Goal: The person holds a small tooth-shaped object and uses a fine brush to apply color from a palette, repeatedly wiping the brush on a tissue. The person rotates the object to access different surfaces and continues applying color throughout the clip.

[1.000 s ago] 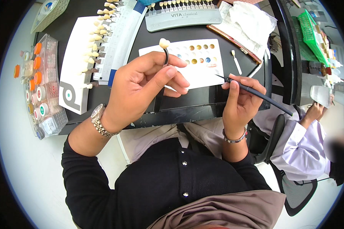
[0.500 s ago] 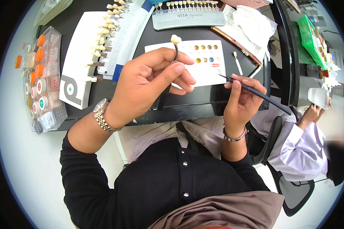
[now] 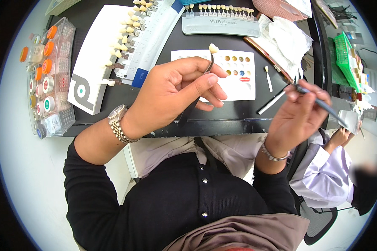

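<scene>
My left hand (image 3: 165, 90) pinches a dark, curved pair of tweezers (image 3: 210, 67) between thumb and fingers. A cream-coloured tooth crown (image 3: 213, 48) sits at the tip of the tweezers, held up above the table. Behind it lies a white palette card (image 3: 248, 93) with small wells, several of them filled with brown, yellow, red and blue. My right hand (image 3: 299, 119) is closed round a slim, dark-handled brush (image 3: 329, 109), off to the right of the palette. Motion blurs the brush and fingers, and its tip is hard to make out.
Tooth shade guides, one blue and white (image 3: 144, 52) and one grey (image 3: 220, 27), stand behind. A clear case of capped jars (image 3: 54, 79) is at the left. Right lie a white stick (image 3: 270, 103), a small spatula (image 3: 269, 81) and crumpled tissue (image 3: 287, 35). Another person (image 3: 322, 167) sits at the far right.
My right hand has swung right with the brush, away from the palette. The left hand with the tweezers and crown has shifted slightly right in the picture, as the whole view moved.
</scene>
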Motion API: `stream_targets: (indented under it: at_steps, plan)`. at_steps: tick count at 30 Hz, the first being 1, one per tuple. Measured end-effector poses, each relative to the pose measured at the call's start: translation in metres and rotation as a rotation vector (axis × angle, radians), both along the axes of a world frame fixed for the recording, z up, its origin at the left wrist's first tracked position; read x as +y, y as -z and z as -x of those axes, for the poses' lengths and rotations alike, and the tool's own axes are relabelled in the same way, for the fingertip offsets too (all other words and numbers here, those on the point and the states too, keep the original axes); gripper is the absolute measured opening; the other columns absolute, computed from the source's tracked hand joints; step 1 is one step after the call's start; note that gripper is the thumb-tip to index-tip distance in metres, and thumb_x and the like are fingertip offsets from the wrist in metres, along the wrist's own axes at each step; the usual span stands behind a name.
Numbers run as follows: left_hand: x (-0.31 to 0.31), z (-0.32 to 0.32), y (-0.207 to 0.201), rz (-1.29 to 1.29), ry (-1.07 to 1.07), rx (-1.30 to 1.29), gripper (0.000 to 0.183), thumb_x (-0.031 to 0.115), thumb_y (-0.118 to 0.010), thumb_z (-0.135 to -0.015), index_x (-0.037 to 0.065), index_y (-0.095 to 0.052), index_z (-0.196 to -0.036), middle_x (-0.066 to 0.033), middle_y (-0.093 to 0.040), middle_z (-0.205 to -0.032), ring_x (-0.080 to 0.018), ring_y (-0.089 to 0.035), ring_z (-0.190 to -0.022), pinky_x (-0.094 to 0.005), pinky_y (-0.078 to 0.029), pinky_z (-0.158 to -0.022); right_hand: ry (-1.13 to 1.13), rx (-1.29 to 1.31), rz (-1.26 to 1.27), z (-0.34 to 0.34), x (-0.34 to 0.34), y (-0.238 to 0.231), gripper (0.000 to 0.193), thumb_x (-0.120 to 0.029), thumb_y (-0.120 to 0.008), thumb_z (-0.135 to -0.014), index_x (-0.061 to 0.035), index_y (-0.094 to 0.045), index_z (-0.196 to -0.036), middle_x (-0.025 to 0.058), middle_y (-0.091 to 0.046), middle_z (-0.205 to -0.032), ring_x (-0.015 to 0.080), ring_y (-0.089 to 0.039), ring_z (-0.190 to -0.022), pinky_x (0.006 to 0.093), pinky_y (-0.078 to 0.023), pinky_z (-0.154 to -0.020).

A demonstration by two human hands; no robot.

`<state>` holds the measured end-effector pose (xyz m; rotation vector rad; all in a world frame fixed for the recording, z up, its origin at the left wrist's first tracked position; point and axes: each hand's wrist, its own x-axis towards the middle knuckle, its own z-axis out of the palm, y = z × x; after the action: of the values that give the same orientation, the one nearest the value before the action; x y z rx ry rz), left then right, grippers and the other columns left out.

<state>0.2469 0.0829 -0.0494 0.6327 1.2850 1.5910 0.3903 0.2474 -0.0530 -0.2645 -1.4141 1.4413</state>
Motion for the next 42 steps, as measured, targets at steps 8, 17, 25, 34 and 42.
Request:
stream_targets:
  at_steps: [8,17,25,34,42]
  plan:
    - [0.001,0.002,-0.002,0.088,0.01,-0.018,0.025,0.012,-0.047,-0.091,-0.005,-0.054,-0.108,-0.0147,-0.065,-0.084,-0.0195,-0.065,-0.076,-0.0263,-0.055,-0.063,-0.293,0.063,-0.473,0.066,0.017,-0.028,0.015,-0.006,-0.038,-0.092,-0.002,-0.038,-0.107,0.0213,-0.053,-0.1,0.0207,-0.057,-0.084,0.0338,-0.05,-0.067]
    - [-0.001,0.003,-0.001,0.088,0.025,-0.041,0.025,0.012,-0.047,-0.091,-0.005,-0.054,-0.108,-0.0153,-0.065,-0.084,-0.0195,-0.066,-0.076,-0.0253,-0.054,-0.063,-0.441,0.069,-0.275,0.062,0.024,-0.013,0.015,0.0,-0.04,-0.087,-0.0003,-0.038,-0.102,0.0224,-0.052,-0.096,0.0184,-0.053,-0.072,0.0294,-0.048,-0.065]
    - [0.001,0.005,0.0,0.095,-0.009,0.018,0.024,0.01,-0.047,-0.09,-0.005,-0.055,-0.107,-0.0148,-0.065,-0.084,-0.0183,-0.065,-0.076,-0.0247,-0.054,-0.064,-0.179,-0.227,-0.03,0.024,0.017,-0.015,0.016,0.004,-0.049,-0.082,-0.0004,-0.042,-0.096,0.0182,-0.056,-0.087,0.0171,-0.055,-0.066,0.0264,-0.048,-0.059]
    - [-0.001,0.0,-0.001,0.063,0.059,0.003,0.023,0.008,-0.047,-0.09,-0.007,-0.054,-0.106,-0.0155,-0.064,-0.084,-0.0189,-0.065,-0.077,-0.0258,-0.055,-0.065,0.046,-0.389,-0.054,-0.022,0.0,0.031,0.017,0.005,-0.051,-0.082,-0.0017,-0.041,-0.094,0.0159,-0.055,-0.088,0.0138,-0.055,-0.066,0.0239,-0.049,-0.061]
    - [0.0,0.001,-0.001,0.02,0.045,0.041,0.023,0.008,-0.047,-0.09,-0.008,-0.053,-0.106,-0.0155,-0.064,-0.084,-0.0191,-0.065,-0.076,-0.0257,-0.055,-0.065,0.005,-0.368,-0.021,-0.023,0.003,0.037,0.017,0.005,-0.051,-0.082,-0.0015,-0.041,-0.094,0.015,-0.055,-0.088,0.0134,-0.054,-0.069,0.0236,-0.049,-0.062]
